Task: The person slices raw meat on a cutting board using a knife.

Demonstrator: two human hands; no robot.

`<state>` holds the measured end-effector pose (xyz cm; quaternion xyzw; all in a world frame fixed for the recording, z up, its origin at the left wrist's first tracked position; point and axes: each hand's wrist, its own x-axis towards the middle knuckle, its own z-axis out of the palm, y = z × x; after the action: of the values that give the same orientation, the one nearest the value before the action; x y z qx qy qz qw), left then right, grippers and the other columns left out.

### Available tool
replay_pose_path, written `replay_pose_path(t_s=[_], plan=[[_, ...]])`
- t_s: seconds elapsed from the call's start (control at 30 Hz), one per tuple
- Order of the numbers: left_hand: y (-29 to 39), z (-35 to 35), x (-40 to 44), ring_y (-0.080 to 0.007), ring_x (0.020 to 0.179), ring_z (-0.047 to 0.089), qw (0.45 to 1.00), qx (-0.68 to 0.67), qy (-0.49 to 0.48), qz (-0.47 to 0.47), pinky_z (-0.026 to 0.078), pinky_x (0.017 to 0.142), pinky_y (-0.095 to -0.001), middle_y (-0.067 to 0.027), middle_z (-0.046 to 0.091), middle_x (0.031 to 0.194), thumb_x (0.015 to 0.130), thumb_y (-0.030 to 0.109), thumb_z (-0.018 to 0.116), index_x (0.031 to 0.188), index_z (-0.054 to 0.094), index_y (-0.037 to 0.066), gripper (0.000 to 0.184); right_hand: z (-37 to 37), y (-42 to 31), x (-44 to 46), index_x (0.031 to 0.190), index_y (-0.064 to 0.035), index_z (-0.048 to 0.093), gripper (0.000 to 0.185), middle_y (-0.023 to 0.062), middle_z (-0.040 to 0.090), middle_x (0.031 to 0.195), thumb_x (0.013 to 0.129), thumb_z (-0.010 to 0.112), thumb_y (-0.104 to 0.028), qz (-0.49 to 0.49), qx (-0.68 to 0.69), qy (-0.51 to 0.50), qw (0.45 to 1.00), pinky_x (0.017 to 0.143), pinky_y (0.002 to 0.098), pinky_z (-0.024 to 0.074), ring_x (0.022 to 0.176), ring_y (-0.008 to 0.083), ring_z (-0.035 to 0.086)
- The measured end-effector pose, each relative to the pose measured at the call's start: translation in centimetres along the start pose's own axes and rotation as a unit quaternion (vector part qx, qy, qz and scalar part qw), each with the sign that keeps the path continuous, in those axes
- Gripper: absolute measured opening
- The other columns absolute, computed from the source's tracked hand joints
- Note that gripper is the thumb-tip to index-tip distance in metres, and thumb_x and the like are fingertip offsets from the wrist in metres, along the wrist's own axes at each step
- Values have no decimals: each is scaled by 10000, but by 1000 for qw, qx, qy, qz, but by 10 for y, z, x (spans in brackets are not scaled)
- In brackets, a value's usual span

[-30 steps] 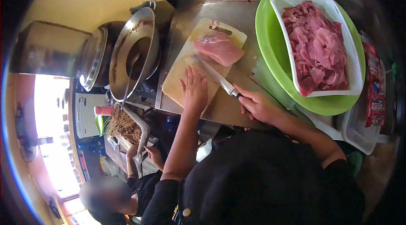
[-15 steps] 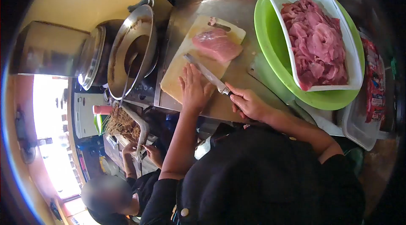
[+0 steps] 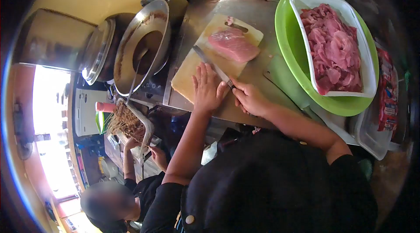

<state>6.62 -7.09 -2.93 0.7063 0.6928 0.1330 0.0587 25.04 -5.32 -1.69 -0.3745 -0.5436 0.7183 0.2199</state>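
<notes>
My left hand [image 3: 206,87] lies flat on the pale cutting board [image 3: 186,73], fingers stretched out and pointing away from me. Whether anything is under its palm, I cannot tell. My right hand [image 3: 248,97] is closed around the dark handle of a knife [image 3: 213,66]. The blade runs diagonally across the board, just beyond my left fingertips, between them and a block of raw pink meat [image 3: 234,45]. That block rests on the board's far right part, apart from both hands. A small meat scrap [image 3: 229,20] sits by the board's handle slot.
To the right, a white tray [image 3: 371,73] of sliced raw meat [image 3: 333,49] rests in a green basin [image 3: 286,42]. Packets [image 3: 387,93] lie beyond it. A large pan [image 3: 124,53] with a ladle stands left. Lower left, another person's hands [image 3: 158,157] work beside skewers [image 3: 129,121].
The view has shifted, so the board and basin appear farther right. My right hand with the knife has come closer to my left hand, and the blade is angled slightly more steeply.
</notes>
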Motion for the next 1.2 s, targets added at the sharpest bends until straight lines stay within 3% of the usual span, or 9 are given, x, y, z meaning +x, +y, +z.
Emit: replay_pose_path(t_s=[0.1, 0.2, 0.3, 0.4, 0.5, 0.6, 0.7, 1.0, 1.2], plan=[[1, 2, 1, -400, 1385, 115, 1000, 3, 14, -3, 77, 1102, -534, -262, 169, 1472, 893, 522, 386, 1417, 165, -53, 809, -1, 9, -20, 1407, -98, 336, 465, 41, 518, 607, 952, 417, -148, -64, -66, 17, 996, 483, 287, 438, 480, 114, 497], [2, 0, -1, -406, 1381, 121, 1000, -5, 23, 7, 82, 1100, -539, -265, 174, 1468, 894, 517, 386, 1415, 167, -55, 805, -4, 15, -48, 1398, -77, 342, 456, 46, 514, 605, 953, 413, -144, -29, -72, 16, 997, 525, 298, 445, 517, 126, 514], [-1, 1, -1, -411, 1379, 123, 1000, -14, 14, 23, 85, 1100, -539, -260, 177, 1469, 894, 512, 389, 1415, 160, -55, 803, 1, 11, -38, 1400, -86, 345, 457, 43, 501, 584, 952, 416, -146, -59, -73, 35, 995, 492, 294, 437, 483, 121, 498], [-5, -1, -1, -412, 1377, 128, 999, -21, 7, 28, 84, 1101, -536, -255, 177, 1471, 895, 509, 388, 1417, 157, -54, 801, 6, 2, -7, 1404, -96, 344, 460, 41, 503, 578, 952, 415, -146, 7, -14, 20, 1000, 456, 278, 423, 453, 112, 484], [-5, -3, -1, -414, 1375, 135, 999, -24, 11, 24, 79, 1103, -532, -253, 176, 1472, 896, 512, 383, 1419, 161, -44, 795, 11, 1, -3, 1409, -103, 338, 462, 30, 505, 582, 956, 413, -152, -5, -9, 13, 1000, 421, 261, 404, 427, 97, 465], [-2, 0, -2, -416, 1375, 139, 999, -41, 26, 21, 74, 1103, -531, -256, 176, 1471, 898, 519, 374, 1422, 164, -37, 792, 8, 15, -24, 1413, -106, 327, 465, 23, 509, 586, 960, 412, -161, -61, -32, 18, 997, 411, 256, 398, 420, 90, 457], [-2, -2, -3, -414, 1376, 135, 999, -38, 28, 22, 71, 1104, -530, -260, 171, 1471, 900, 527, 359, 1424, 160, -36, 794, 13, 5, -47, 1414, -95, 324, 467, 21, 508, 579, 960, 413, -162, 3, -10, 31, 999, 411, 258, 397, 418, 88, 452], [-10, 0, -5, -412, 1381, 123, 998, -62, 27, 17, 73, 1104, -531, -268, 157, 1473, 891, 495, 376, 1425, 155, -39, 787, 21, 13, -20, 1421, -82, 303, 481, 3, 480, 558, 959, 417, -155, -9, 33, 25, 999, 404, 261, 399, 408, 80, 438], [-9, 1, -5, -414, 1381, 119, 998, -58, 23, 15, 75, 1104, -531, -270, 147, 1475, 879, 465, 416, 1421, 152, -48, 792, 20, 2, -35, 1420, -82, 306, 479, 1, 481, 570, 961, 416, -164, -5, -37, 22, 999, 409, 258, 397, 430, 82, 448]])
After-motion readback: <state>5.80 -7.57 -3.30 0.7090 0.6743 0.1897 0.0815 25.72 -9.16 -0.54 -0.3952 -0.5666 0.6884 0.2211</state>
